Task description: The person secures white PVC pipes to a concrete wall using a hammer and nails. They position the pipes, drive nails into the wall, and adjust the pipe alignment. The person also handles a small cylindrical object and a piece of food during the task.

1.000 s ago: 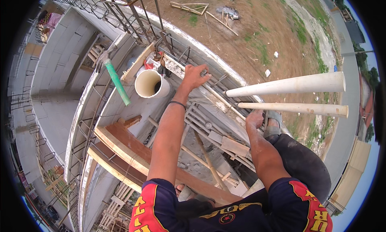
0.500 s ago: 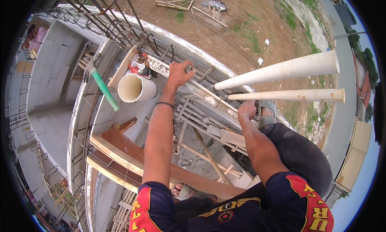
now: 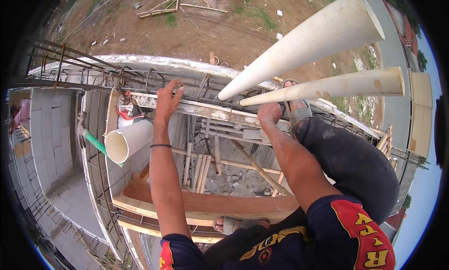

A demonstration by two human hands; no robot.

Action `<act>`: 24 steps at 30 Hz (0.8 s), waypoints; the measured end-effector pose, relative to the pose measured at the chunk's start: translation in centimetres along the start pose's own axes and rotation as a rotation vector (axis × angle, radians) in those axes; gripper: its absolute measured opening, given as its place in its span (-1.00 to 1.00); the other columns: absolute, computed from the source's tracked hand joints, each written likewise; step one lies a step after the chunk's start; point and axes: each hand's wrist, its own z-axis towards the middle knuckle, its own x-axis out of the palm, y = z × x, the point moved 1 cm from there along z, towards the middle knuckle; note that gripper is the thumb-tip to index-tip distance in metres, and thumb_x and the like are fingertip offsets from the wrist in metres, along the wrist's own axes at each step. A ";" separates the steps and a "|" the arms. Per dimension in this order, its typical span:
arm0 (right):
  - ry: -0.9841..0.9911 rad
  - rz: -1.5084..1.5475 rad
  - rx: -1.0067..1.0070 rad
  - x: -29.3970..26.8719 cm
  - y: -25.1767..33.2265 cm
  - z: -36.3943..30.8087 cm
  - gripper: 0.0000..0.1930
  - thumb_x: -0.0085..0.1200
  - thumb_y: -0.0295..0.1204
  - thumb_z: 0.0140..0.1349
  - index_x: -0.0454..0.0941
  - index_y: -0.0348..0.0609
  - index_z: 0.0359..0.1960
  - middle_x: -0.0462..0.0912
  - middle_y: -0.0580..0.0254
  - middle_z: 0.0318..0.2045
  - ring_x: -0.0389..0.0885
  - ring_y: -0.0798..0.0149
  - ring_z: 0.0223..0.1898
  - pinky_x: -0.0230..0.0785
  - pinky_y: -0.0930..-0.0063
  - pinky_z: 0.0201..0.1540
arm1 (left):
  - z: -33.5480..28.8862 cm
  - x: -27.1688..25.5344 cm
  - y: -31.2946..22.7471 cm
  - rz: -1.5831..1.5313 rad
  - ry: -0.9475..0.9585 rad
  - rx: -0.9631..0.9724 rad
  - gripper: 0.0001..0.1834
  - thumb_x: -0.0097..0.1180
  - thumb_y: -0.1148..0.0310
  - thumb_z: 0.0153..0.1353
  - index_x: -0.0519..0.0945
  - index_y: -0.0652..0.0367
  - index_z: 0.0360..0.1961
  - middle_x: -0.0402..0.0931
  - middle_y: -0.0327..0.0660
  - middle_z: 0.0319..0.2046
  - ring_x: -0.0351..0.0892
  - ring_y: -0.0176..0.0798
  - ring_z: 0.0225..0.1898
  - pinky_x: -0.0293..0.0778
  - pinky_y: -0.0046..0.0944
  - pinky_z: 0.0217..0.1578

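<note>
From where I stood, the left hand (image 3: 169, 99) was over the wall's inner edge, its fingers closed round a small grey cylinder (image 3: 177, 88); only one round end showed, so I could not make out its kind. The right hand (image 3: 270, 114) was bunched at the same edge, just below the narrower pipe (image 3: 336, 85); its fingertips were hidden, and I could not tell whether they gripped anything. That pipe hid part of the forward sandalled foot (image 3: 299, 114), and the wider pipe (image 3: 304, 40) slanted above it; the lower ends of both pipes were hard to make out among the steel bars (image 3: 201, 88). Left of the hands, a short white pipe (image 3: 135, 138) hid part of the hammer's green handle (image 3: 96, 142) and of a crumpled bag (image 3: 127, 110). Trouser cloth hid the heel of the rear foot (image 3: 228, 224).
</note>
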 end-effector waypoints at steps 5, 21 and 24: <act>-0.004 0.015 -0.029 -0.7 0.8 -1.2 -0.70 -0.02 -0.28 0.28 0.55 -0.15 -0.04 0.64 -0.06 -0.15 0.60 -0.11 -0.08 0.43 0.06 -0.01 | 0.3 -0.8 -0.4 -0.023 0.000 -0.054 -0.82 0.16 0.41 0.19 0.56 0.10 -0.16 0.40 -0.08 -0.69 0.37 -0.11 -0.68 0.32 -0.15 -0.56; -0.024 -0.213 -0.084 1.2 -0.3 0.4 -0.80 0.12 -0.32 0.17 0.68 -0.20 -0.34 0.69 -0.05 -0.36 0.68 -0.08 -0.22 0.52 0.13 -0.12 | 2.4 0.7 1.5 0.319 0.031 -0.001 -0.75 0.28 0.34 0.09 0.59 0.16 -0.20 0.63 0.09 -0.37 0.61 0.20 -0.25 0.50 0.05 -0.25; -0.062 -0.135 -0.059 0.5 0.1 -0.1 -0.79 0.12 -0.33 0.17 0.69 -0.21 -0.37 0.69 -0.07 -0.36 0.69 -0.08 -0.24 0.53 0.14 -0.14 | 2.9 0.9 2.2 0.399 0.043 0.001 -0.76 0.27 0.33 0.09 0.60 0.20 -0.25 0.63 0.08 -0.36 0.60 0.20 -0.25 0.50 0.07 -0.23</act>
